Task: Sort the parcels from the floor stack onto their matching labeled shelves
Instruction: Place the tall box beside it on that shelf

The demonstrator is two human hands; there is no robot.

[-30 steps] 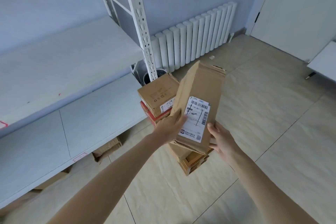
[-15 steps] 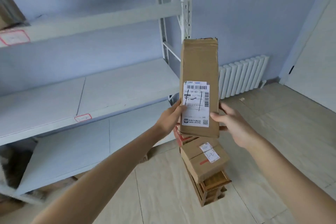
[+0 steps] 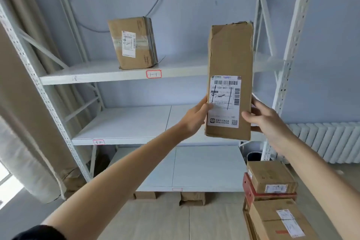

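A tall brown parcel (image 3: 229, 80) stands upright at centre right of the frame, its white shipping label (image 3: 225, 101) facing the camera. The left hand (image 3: 196, 118) grips its left edge and the right hand (image 3: 266, 121) its right edge, fingers curled around it. Behind it rises a white shelf rack (image 3: 124, 76) with another box (image 3: 133, 43) on the upper shelf, and the floor stack (image 3: 272, 198) sits at lower right.

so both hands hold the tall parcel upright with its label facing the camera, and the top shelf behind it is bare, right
Not quite. The head view shows the top shelf is not bare: a taped cardboard box stands on it. The rest holds: left hand and right hand hold the tall parcel upright, label facing the camera.
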